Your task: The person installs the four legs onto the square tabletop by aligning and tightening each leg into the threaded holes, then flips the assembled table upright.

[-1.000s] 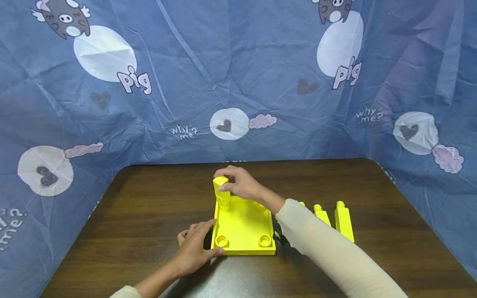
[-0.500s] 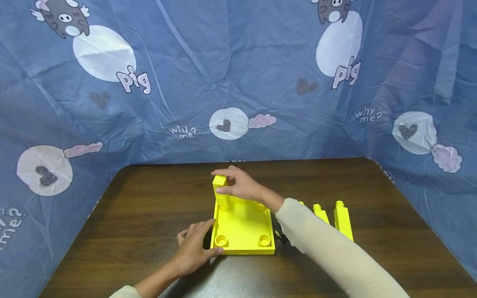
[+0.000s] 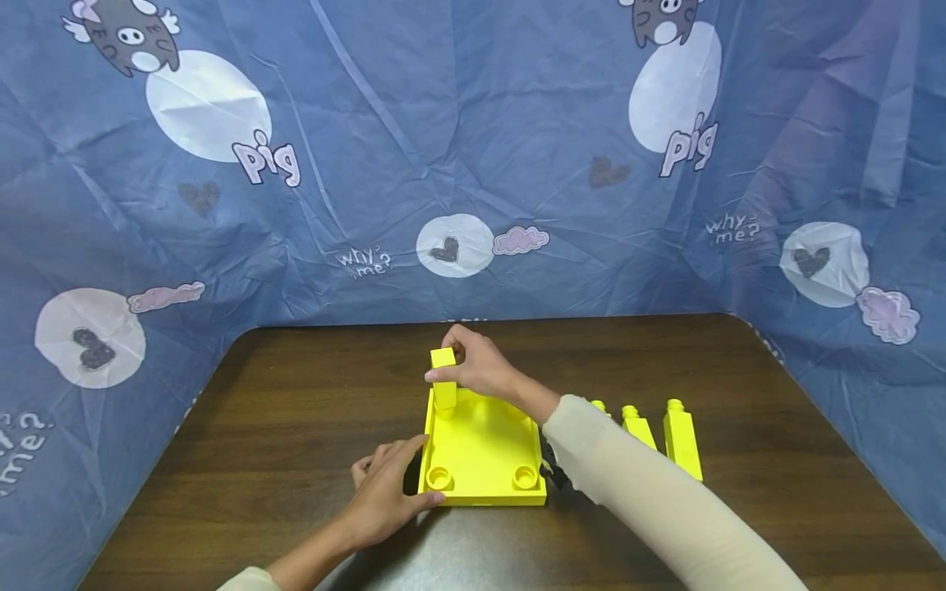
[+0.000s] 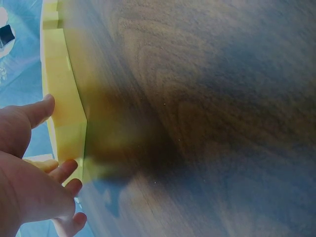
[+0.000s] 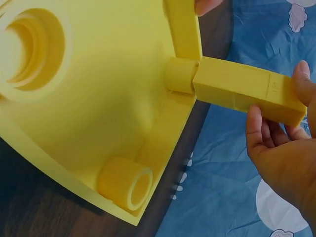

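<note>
1. A flat yellow plastic tray with raised edges (image 3: 484,447) lies on the dark brown table (image 3: 296,427).
2. The right hand (image 3: 482,363) pinches a long, square-sided yellow plastic leg (image 3: 445,394) near its top. The leg stands up at the tray's far left corner. Its bottom touches the round yellow socket (image 5: 180,75) there.
3. The left hand (image 3: 386,497) is spread wide at the tray's near left corner, thumb on the front edge.
4. Three more yellow plastic legs with round knobs (image 3: 683,443) lie right of the tray.
5. Blue cloth with pig pictures (image 3: 355,189) hangs behind the tray.
</note>
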Tool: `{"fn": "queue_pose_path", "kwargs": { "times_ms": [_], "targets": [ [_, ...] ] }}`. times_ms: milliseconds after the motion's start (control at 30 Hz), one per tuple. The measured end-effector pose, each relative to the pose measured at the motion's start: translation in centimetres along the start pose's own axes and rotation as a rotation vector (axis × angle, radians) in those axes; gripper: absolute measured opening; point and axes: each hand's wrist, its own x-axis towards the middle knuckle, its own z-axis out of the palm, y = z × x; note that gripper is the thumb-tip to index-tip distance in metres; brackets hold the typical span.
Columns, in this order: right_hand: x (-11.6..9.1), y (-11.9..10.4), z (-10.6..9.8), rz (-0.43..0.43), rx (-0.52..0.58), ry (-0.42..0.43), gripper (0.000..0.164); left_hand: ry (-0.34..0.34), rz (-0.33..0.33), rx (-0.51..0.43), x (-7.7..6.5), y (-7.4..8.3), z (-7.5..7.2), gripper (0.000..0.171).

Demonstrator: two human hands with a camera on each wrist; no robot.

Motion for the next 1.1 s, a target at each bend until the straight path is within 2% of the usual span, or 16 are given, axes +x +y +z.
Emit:
{"fn": "queue_pose_path", "kwargs": {
  "times_ms": [67, 167, 367, 600, 733, 933, 1100],
  "targets": [
    [0.0, 0.0, 0.1, 0.007, 0.001, -0.004, 0.034, -0.001, 0.003, -0.002, 0.0, 0.0, 0.0, 0.077],
    [0.0, 0.1, 0.0, -0.025, 0.002, -0.032, 0.035, -0.002, 0.005, -0.003, 0.0, 0.0, 0.0, 0.077],
    [0.2, 0.0, -0.8, -0.09, -0.061, -0.134, 0.054, -0.004, 0.001, -0.002, 0.0, 0.0, 0.0, 0.077],
    [0.3, 0.1, -1.2, -0.068, -0.047, -0.209, 0.047, -0.01, -0.001, -0.011, 0.0, 0.0, 0.0, 0.077],
    [0.3, 0.0, -1.1, -0.04, -0.024, -0.184, 0.042, -0.012, -0.008, -0.011, 0.0, 0.0, 0.0, 0.077],
    [0.4, 0.0, -0.5, -0.056, -0.001, -0.069, 0.027, -0.004, -0.011, 0.004, 0.1, 0.0, 0.1, 0.077],
    [0.2, 0.0, -0.1, -0.029, -0.004, -0.031, 0.031, -0.008, -0.009, -0.003, 0.1, 0.0, 0.1, 0.077]
  ]
}}
